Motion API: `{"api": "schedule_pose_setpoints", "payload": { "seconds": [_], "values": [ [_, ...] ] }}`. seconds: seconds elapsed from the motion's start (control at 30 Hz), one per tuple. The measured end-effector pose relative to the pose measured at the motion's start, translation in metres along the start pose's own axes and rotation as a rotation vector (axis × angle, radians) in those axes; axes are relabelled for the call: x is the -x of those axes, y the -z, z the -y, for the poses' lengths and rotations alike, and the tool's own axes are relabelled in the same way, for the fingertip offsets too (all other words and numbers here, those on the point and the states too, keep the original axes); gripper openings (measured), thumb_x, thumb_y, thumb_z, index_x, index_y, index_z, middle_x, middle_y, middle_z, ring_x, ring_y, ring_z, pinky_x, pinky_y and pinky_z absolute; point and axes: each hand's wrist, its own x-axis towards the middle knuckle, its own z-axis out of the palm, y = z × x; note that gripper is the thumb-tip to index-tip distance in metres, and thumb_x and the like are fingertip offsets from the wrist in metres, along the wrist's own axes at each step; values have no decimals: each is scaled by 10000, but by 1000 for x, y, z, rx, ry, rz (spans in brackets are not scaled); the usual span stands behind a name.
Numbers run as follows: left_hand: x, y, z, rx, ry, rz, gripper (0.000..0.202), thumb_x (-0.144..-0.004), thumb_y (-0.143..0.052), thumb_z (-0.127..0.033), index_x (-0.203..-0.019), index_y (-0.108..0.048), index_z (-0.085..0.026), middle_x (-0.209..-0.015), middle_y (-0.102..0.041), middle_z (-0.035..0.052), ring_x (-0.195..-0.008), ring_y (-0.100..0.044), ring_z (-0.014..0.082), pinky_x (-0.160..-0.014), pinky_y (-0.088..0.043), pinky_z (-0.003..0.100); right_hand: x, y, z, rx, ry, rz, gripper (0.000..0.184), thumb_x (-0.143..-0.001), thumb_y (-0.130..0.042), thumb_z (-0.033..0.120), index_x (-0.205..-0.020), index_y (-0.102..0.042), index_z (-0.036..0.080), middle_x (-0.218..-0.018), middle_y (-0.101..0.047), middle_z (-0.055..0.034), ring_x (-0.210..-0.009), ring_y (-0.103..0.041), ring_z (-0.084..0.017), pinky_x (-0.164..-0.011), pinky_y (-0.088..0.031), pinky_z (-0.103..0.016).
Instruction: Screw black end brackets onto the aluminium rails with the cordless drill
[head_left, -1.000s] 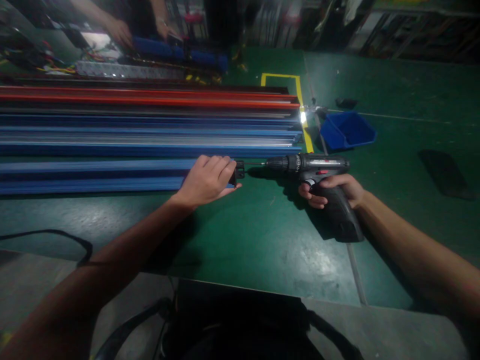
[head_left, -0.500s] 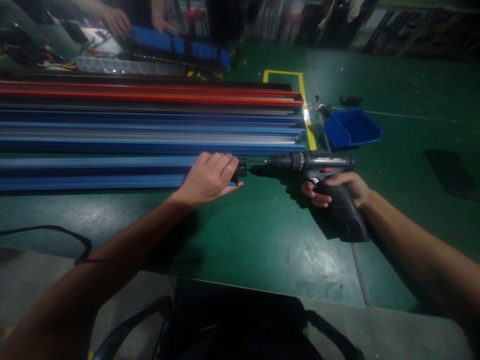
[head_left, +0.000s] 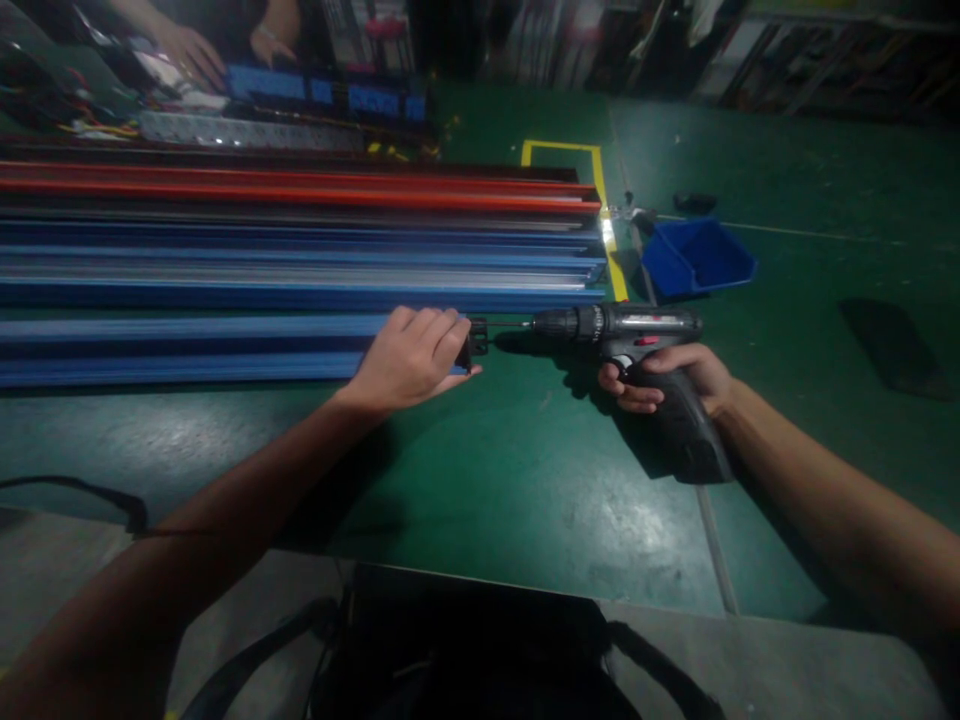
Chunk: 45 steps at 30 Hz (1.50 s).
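Change: none; cordless drill (head_left: 637, 325) bit stays on black end cap (head_left: 477, 338).
Left hand (head_left: 412, 355): fingers clamp the cap against blue rail (head_left: 187, 345).
Right hand (head_left: 675, 375): fingers wrapped round the drill grip.

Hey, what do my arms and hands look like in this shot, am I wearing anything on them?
The left hand and right hand are bare: no gloves, no rings that I can make out. Both forearms are uncovered, with no sleeve, watch or band in view. A thin black cable meets the left forearm; whether it is attached is unclear.
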Motion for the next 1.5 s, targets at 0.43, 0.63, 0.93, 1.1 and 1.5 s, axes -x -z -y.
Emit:
{"api": "schedule_pose_setpoints", "payload": {
  "seconds": [0.43,0.63,0.93,1.1,1.5],
  "values": [
    [2,-5,0,-53,-36,-30,561,-951,-627,-556,-1203,-645,-55,-1136,-731,243,-959,-669,327,-728,-437,417,-2,3,3,-76,-31,56,251,-838,-607,189,-1022,-628,20,-895,-629,-106,-538,-423,-63,-585,-477,-226],
    [3,-6,1,-36,-42,-53,572,-942,-651,-541,-1212,-636,-36,-1139,-733,250,-963,-681,339,-746,-437,417,-3,9,1,-110,-15,120,248,-862,-588,182,-1045,-619,18,-912,-621,-101,-551,-447,-66,-609,-495,-235],
    [-1,-2,0,-97,-68,-86,543,-940,-660,-547,-1171,-642,-55,-1095,-751,224,-938,-698,309,-739,-438,392,-3,6,2,-93,-32,100,246,-865,-604,193,-1041,-640,26,-900,-624,-77,-550,-440,-54,-614,-468,-219],
    [1,-4,0,-46,-39,-51,565,-937,-661,-549,-1208,-626,-55,-1128,-741,232,-956,-690,328,-733,-435,407,-3,7,2,-108,-37,93,258,-856,-596,180,-1040,-640,4,-906,-632,-93,-557,-458,-59,-610,-468,-225],
    [-2,-2,-1,-94,-72,-125,522,-942,-664,-528,-1124,-643,-40,-1075,-759,223,-934,-705,306,-725,-483,402,-2,7,-3,-94,-13,127,326,-871,-587,193,-1108,-637,-26,-947,-627,-120,-596,-500,-79,-631,-491,-242]
  ]
}}
